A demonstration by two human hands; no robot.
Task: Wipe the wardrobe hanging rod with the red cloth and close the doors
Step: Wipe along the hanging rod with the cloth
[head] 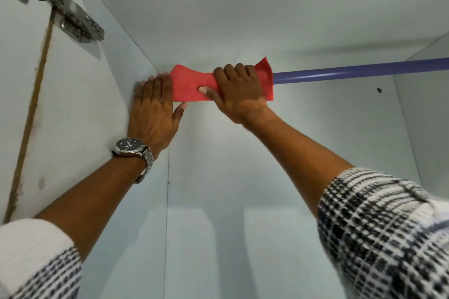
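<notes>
A purple hanging rod [359,71] runs across the white wardrobe from the left wall to the right edge of view. The red cloth [188,86] is wrapped around the rod's left end. My right hand [239,93] is closed over the cloth and the rod, thumb underneath. My left hand [153,107] lies flat with fingers spread against the left inner wall, its thumb just below the cloth's left end. The rod's left end and its mount are hidden by the cloth and hands.
A metal door hinge [60,7] is fixed at the upper left on the wardrobe's side panel [80,104]. The white back panel [243,165] and top panel [218,7] enclose the space. A right side panel [427,116] stands at the far right.
</notes>
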